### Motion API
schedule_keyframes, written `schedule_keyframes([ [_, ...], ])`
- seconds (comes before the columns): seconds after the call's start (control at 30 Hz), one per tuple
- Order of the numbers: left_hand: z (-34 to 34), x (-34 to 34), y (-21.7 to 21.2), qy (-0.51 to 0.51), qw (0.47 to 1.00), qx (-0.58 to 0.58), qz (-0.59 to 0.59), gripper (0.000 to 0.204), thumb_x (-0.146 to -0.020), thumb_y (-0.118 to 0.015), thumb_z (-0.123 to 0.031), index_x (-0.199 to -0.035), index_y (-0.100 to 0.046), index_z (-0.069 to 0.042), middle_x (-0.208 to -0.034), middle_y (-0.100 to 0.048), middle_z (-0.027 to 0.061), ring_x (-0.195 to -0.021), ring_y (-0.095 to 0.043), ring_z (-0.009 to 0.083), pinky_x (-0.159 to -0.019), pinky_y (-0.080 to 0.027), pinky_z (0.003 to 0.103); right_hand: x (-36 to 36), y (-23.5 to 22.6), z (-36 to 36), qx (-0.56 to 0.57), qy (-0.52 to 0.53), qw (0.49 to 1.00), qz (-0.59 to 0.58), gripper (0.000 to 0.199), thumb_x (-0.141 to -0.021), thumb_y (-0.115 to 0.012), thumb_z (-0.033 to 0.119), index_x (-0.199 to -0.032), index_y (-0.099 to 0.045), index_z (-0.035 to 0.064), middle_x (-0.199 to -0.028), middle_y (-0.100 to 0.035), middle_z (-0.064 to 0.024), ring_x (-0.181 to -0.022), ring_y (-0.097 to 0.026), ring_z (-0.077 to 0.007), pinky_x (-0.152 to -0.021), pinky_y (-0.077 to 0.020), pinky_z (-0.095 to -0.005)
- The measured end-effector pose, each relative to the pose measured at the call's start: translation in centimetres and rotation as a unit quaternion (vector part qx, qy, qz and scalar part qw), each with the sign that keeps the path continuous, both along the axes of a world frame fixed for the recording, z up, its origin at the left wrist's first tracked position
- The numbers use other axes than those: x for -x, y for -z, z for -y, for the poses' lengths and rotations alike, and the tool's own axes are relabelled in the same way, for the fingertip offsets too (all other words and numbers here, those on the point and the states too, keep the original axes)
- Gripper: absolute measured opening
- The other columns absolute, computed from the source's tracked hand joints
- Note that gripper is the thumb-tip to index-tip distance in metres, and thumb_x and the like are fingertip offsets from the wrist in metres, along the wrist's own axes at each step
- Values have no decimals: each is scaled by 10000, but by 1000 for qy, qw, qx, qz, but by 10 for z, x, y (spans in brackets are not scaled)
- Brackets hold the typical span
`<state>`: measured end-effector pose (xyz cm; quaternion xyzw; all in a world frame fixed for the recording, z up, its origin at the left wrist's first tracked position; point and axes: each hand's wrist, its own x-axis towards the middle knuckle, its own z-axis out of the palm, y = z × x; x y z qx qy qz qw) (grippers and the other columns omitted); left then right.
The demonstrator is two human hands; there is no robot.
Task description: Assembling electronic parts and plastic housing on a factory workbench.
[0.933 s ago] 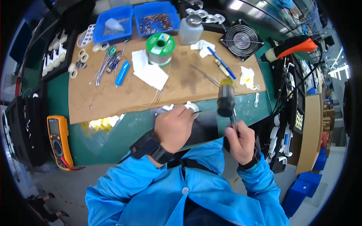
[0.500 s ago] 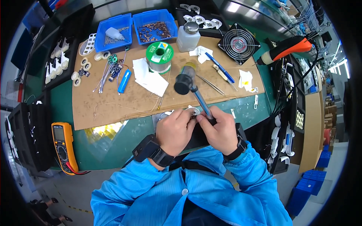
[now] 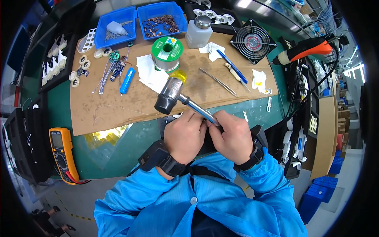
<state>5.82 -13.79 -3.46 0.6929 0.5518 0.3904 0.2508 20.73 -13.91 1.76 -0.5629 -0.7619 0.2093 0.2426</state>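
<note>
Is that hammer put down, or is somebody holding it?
Held: the hammer has its silver handle in the closed right hand. I can't tell from above whether its head touches the cardboard.

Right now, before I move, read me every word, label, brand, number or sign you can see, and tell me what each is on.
Green-topped spool of silver wire: large lettering and a coloured label on top; I don't copy out printed words or brands.
Orange-and-grey handheld multimeter: markings around the dial, too small to read.
Yellow-and-black-faced mallet with a metal handle, in the right hand: no lettering I can make out.
</note>
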Motion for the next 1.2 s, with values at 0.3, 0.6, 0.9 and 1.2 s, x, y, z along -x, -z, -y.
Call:
schedule_keyframes([
  [0.3,2,-2,-5,-2,1000,12,-16,156,-764,-761,-78,-917,-733,-75,-853,-688,127,-749,-679,356,-638,-551,449,2,-4,-3,5,-20,999,49,92,-840,-657,61,-862,-569,43,-769,-638,-174,-706,-645,-412,-599,-514,-501],
  [0.6,-4,-7,3,-1,1000,-6,29,120,-787,-732,-20,-903,-723,-50,-843,-672,141,-754,-668,363,-649,-544,448,-5,-4,-9,81,10,997,15,95,-902,-652,100,-934,-613,20,-844,-672,-221,-751,-647,-451,-636,-524,-489],
  [0.9,-2,-6,8,0,997,13,71,60,-800,-746,-28,-848,-711,-32,-826,-666,117,-734,-673,337,-635,-538,401,-73,-5,57,68,57,994,-63,221,-1023,-578,131,-1128,-671,-39,-808,-650,-184,-677,-646,-303,-650,-508,-358],
  [1.2,-3,-4,7,-3,996,5,93,78,-783,-732,3,-855,-709,-17,-822,-653,149,-721,-646,368,-626,-508,422,-71,-3,62,7,43,999,1,197,-1018,-596,140,-1089,-683,-22,-773,-626,-162,-660,-633,-304,-617,-492,-348],
])
